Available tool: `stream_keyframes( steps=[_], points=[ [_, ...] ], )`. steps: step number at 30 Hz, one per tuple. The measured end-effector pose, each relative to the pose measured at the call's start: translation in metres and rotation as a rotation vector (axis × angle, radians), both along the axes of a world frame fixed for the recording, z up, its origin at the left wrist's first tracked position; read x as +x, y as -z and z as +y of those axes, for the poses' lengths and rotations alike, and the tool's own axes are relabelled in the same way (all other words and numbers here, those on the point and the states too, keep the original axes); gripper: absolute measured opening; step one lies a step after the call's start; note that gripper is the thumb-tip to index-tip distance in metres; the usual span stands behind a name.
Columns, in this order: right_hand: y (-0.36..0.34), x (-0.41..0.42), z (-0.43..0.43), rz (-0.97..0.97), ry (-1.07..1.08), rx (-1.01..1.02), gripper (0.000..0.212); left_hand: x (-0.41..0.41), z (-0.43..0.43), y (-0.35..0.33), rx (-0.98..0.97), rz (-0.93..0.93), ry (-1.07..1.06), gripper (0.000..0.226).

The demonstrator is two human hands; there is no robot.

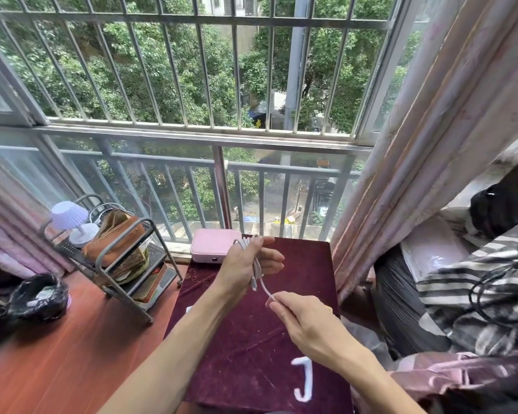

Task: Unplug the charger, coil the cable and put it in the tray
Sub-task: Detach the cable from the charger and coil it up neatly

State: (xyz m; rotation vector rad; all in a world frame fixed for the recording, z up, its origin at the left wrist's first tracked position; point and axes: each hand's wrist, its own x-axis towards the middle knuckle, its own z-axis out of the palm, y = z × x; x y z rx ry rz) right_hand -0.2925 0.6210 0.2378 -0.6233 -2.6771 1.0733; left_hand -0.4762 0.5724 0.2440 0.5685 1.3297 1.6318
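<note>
A thin white cable [257,265] is looped several times around my left hand [245,264], which is raised above the maroon-covered table [251,348]. One end of the cable hangs below that hand. My right hand [305,321] pinches the free run of the cable between thumb and fingers, just below and to the right of the left hand. A pink rectangular box [213,245] lies at the table's far edge, right behind my left hand. No charger plug or socket is in view.
A metal rack [126,264] with a brown bag, a small lamp [72,222] and stacked items stands to the left on the red floor. A black bag [36,297] sits farther left. Curtains and a bed with striped bedding crowd the right. A barred window is ahead.
</note>
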Motion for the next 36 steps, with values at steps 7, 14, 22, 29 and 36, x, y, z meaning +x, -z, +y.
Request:
stream_keyframes(
  steps=[7,14,22,29,36],
  points=[
    [-0.064,0.003,0.009,-0.092,-0.205,0.278,0.034,0.02,-0.012,-0.003,-0.118,0.3,0.206,0.022],
    [-0.098,-0.015,0.063,0.151,-0.208,0.046,0.01,0.05,-0.022,-0.009,-0.113,-0.129,0.541,0.094],
    [-0.06,-0.023,0.079,0.304,-0.088,-0.307,0.019,0.05,-0.033,-0.022,0.173,-0.486,0.571,0.061],
    [-0.038,-0.02,0.058,0.399,0.03,-0.709,0.023,0.046,-0.036,-0.037,0.272,-0.683,0.511,0.054],
    [-0.01,-0.019,0.018,0.291,0.185,-0.789,0.037,0.045,-0.017,-0.045,0.425,-0.864,0.182,0.051]
  ],
)
